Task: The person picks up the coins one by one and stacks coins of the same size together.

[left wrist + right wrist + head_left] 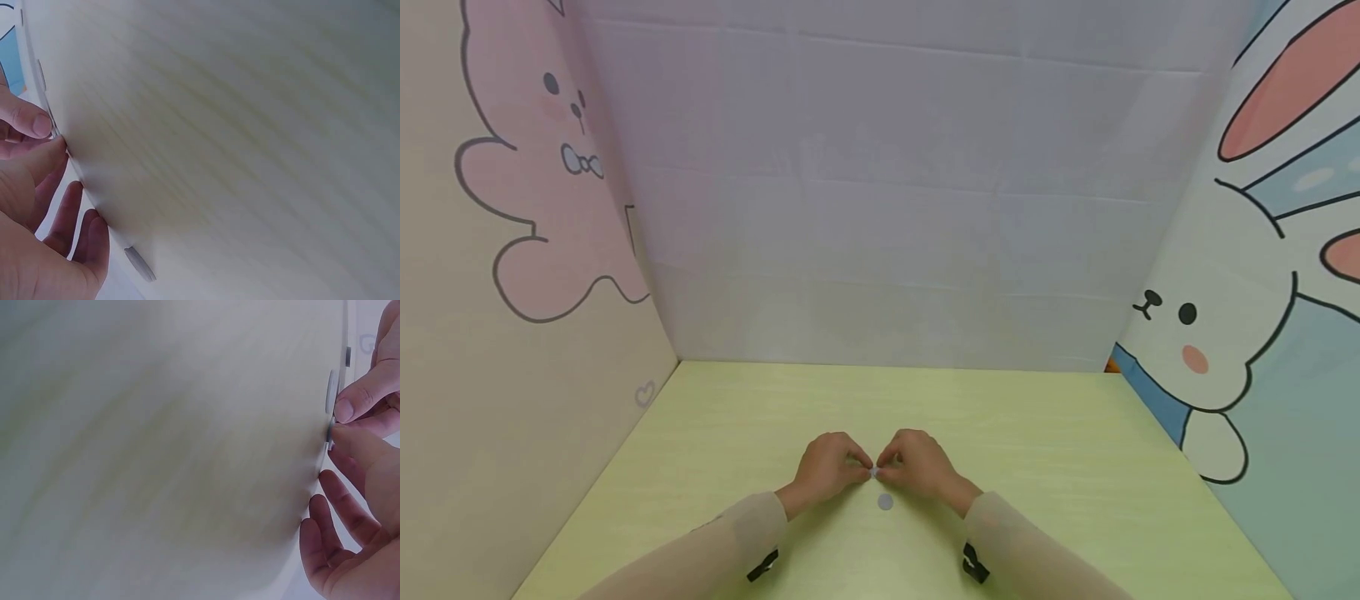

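Both hands meet over the table in the head view. The left hand (831, 467) pinches one side of a small pale grey piece (874, 472) between thumb and index finger. From the other side, the right hand (919, 465) pinches the same piece. Most of it is hidden by the fingertips, so I cannot tell its kind. Just nearer to me lies a flat round grey disc (885, 502). The right wrist view shows this disc (331, 392) almost edge-on, close to the left thumb. The other fingers of both hands are loosely bent near the tabletop.
A pale yellow-green table (1037, 467) spreads around the hands. A plain whitish sheet (880, 200) closes off the back. Side panels carry a pink bear drawing (550, 200) and a white rabbit drawing (1232, 333). Black clips (976, 563) hang under both sleeves.
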`<state>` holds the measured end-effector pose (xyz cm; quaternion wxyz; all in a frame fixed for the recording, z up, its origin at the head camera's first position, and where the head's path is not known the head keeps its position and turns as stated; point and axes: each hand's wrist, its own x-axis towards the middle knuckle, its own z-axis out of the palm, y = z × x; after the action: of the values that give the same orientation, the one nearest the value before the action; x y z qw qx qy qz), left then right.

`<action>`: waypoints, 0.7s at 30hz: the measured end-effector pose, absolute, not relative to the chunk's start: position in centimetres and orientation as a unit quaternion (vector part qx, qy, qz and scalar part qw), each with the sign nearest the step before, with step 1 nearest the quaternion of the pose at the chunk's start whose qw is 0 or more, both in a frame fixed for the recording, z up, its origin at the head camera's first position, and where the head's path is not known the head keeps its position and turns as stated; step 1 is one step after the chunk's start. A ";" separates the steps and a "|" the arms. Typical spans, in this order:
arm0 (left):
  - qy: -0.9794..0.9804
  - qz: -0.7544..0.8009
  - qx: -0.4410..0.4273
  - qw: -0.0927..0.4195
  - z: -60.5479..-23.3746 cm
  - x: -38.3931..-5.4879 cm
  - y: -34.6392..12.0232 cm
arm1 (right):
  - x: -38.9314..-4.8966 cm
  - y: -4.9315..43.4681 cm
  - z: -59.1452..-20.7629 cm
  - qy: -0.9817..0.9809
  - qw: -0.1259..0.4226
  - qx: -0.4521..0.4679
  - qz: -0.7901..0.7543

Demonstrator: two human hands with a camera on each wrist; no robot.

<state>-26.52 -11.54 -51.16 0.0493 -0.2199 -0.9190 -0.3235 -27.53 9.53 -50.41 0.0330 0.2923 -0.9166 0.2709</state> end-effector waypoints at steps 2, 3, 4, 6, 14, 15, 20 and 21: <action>-0.919 -0.324 -0.218 0.048 -51.2 -26.5 -11.5 | -27.5 9.5 -50.4 -0.916 0.035 0.291 0.274; -0.919 -0.325 -0.218 0.048 -51.2 -26.5 -11.5 | -27.5 9.5 -50.4 -0.916 0.035 0.291 0.274; -0.919 -0.325 -0.218 0.049 -51.2 -26.5 -11.5 | -27.4 9.4 -50.4 -0.916 0.036 0.291 0.275; -0.919 -0.324 -0.218 0.051 -51.2 -26.5 -11.5 | -27.4 9.4 -50.4 -0.916 0.036 0.289 0.276; -0.917 -0.326 -0.223 0.055 -51.3 -26.6 -11.4 | -27.4 9.7 -50.6 -0.913 0.031 0.286 0.288; -0.917 -0.326 -0.224 0.056 -51.3 -26.6 -11.4 | -27.4 9.7 -50.6 -0.913 0.031 0.286 0.288; -0.917 -0.323 -0.226 0.060 -51.2 -26.5 -11.4 | -27.4 10.0 -50.7 -0.915 0.028 0.281 0.288; -0.917 -0.323 -0.226 0.060 -51.2 -26.5 -11.4 | -27.4 10.1 -50.7 -0.915 0.028 0.281 0.287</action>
<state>-26.49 -11.40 -51.15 0.0601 -0.2265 -0.9171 -0.3226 -27.38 10.09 -50.68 0.0284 0.2805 -0.9153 0.2874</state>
